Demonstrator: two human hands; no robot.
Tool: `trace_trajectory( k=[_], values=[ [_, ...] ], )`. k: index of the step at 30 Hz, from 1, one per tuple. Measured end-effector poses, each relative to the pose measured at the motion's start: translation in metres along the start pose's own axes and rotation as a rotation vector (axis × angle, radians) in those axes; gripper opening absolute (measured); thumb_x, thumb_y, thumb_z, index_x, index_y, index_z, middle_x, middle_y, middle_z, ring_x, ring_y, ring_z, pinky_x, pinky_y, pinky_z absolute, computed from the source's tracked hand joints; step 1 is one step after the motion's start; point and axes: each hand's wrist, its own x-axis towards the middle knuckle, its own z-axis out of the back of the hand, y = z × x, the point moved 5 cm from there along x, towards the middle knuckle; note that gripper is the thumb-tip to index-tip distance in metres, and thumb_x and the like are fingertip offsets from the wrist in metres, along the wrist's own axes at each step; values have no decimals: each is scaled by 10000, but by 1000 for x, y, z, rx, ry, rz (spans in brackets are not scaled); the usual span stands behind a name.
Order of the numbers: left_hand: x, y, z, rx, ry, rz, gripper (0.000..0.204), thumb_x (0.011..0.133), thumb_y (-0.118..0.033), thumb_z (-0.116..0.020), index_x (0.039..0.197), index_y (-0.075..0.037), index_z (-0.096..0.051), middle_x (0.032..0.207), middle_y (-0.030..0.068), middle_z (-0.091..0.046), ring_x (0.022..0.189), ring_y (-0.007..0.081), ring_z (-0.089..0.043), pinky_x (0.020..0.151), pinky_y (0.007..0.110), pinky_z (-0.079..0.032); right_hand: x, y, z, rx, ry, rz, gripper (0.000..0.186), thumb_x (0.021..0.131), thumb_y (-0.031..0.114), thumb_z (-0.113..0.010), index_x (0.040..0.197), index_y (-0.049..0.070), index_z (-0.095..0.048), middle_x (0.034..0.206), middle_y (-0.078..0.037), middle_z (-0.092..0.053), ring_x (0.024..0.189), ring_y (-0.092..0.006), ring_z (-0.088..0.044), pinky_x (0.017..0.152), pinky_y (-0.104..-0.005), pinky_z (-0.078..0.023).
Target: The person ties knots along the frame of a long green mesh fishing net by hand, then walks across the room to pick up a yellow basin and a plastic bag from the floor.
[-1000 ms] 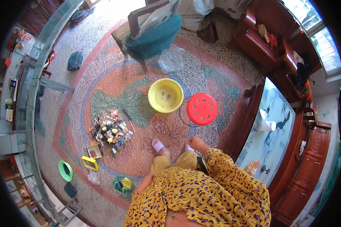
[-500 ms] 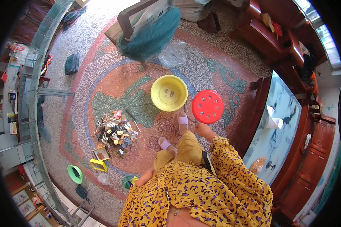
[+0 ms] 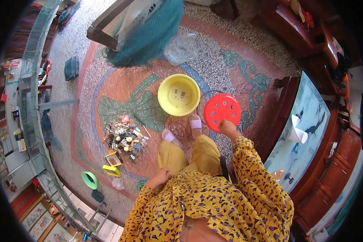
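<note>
My right hand is closed on the near edge of a round red plastic stool with holes in its top; its fingertips are curled over near one of the holes. Close by my left thigh, my left hand is curled closed, with nothing visible in it. A yellow plastic basin stands on the floor just left of the stool, its bottom bare but for dark marks. Left of my feet lies a pile of small mixed scraps.
A dark green net bag and clear plastic bag lie ahead. At left are a yellow box, a green bowl and a metal frame. A marble-topped table stands right, bearing a white roll.
My right hand has moved onto the red stool's top edge. My left hand has come forward from my side to the thigh. My left foot has shifted forward and the view has turned slightly.
</note>
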Motion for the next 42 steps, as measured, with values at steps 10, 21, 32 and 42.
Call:
trace_trajectory(
  k=[10,21,32,42],
  values=[
    [45,-17,86,203,24,69,242,853,-257,-548,960,-42,-572,911,179,-595,848,341,-574,735,411,-448,57,38,10,53,-69,41,226,804,251,-565,896,44,-566,861,-188,-630,853,-355,-602,734,-439,-470],
    [129,9,157,388,-154,83,307,798,-228,-597,1048,-58,-541,1118,165,-503,1064,353,-464,877,422,-393,157,108,1,64,-137,12,298,812,265,-584,1033,70,-538,1080,-163,-520,940,-354,-562,805,-435,-458],
    [202,24,177,502,-401,-83,422,769,-198,-622,1144,-43,-505,1199,143,-461,1125,338,-413,946,426,-339,309,141,-31,146,-191,60,343,793,232,-613,1085,72,-529,1133,-132,-476,957,-331,-566,809,-413,-468],
    [227,36,214,392,-552,-111,342,744,-142,-605,1061,-31,-542,1113,146,-513,1063,331,-457,937,419,-347,433,182,-58,113,-286,132,378,770,202,-635,1111,73,-536,1344,-156,-344,1108,-340,-494,878,-421,-451]
  ],
)
